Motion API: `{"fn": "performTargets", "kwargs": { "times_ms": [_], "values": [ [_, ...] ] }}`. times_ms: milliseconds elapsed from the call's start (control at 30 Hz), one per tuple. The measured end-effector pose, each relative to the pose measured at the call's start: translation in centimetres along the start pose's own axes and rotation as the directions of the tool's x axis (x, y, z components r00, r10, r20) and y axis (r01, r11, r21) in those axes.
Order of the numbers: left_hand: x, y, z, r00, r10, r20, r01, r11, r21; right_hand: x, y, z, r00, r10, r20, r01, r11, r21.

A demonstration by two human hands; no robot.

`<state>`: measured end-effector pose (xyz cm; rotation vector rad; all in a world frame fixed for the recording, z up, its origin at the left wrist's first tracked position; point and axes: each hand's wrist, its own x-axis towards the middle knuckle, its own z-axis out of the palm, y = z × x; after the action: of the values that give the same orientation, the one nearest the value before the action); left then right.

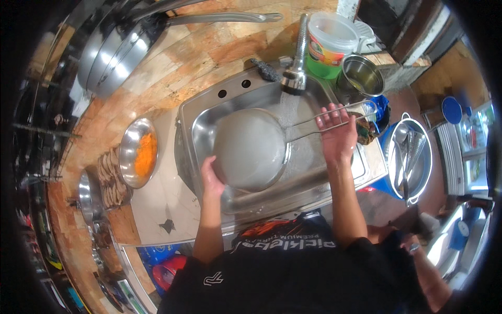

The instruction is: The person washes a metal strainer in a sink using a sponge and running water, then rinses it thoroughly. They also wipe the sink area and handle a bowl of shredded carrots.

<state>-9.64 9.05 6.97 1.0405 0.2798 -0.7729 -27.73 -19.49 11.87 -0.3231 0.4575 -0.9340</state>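
Observation:
Over the sink basin (201, 123) is a large round fine-mesh strainer (248, 149) with a long wire loop handle, its domed side up. At the strainer's left rim is my left hand (213, 178), gripping the edge; its thumb shows and the other fingers are mostly hidden. My right hand (337, 131) is palm up with fingers stretched out, and the wire handle lies across them. Water runs from the flexible faucet (294, 78) into the basin behind the strainer.
Left of the sink stands a metal bowl (126, 162) with shredded orange food. Behind the faucet are a clear tub (329, 44) of green liquid and a metal pot (361, 78). A dark scrubber (266, 70) lies on the sink ledge. A white-rimmed basin (421, 172) holds utensils. Another person's arm (431, 272) shows lower right.

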Motion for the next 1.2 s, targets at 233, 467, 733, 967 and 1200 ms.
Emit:
{"fn": "performTargets", "kwargs": {
  "times_ms": [233, 467, 733, 967, 1200],
  "values": [
    [2.1, -3.7, 4.3, 0.997, -0.067, 0.040, 0.068, 0.997, -0.028, 1.2, -2.2, -0.1, 0.998, -0.060, 0.009, 0.061, 0.994, -0.088],
    [7.6, -8.8, 3.0, 0.989, -0.147, 0.004, 0.146, 0.987, 0.071, -0.5, -2.9, 2.3, 0.974, -0.156, 0.164, 0.184, 0.968, -0.173],
    [9.9, -9.9, 3.4, 0.979, 0.196, 0.047, -0.201, 0.956, 0.214, -0.3, -4.1, 1.3, 0.977, -0.134, 0.165, 0.142, 0.989, -0.036],
    [7.5, -9.3, 6.6, 0.968, 0.244, -0.057, -0.241, 0.969, 0.053, -0.8, -4.7, 1.2, 0.989, -0.148, 0.018, 0.149, 0.989, -0.025],
    [6.3, -9.6, 7.3, 0.910, 0.408, -0.075, -0.396, 0.908, 0.136, 1.0, -7.6, -4.9, 0.991, -0.078, 0.109, 0.072, 0.996, 0.061]
  ]
}}
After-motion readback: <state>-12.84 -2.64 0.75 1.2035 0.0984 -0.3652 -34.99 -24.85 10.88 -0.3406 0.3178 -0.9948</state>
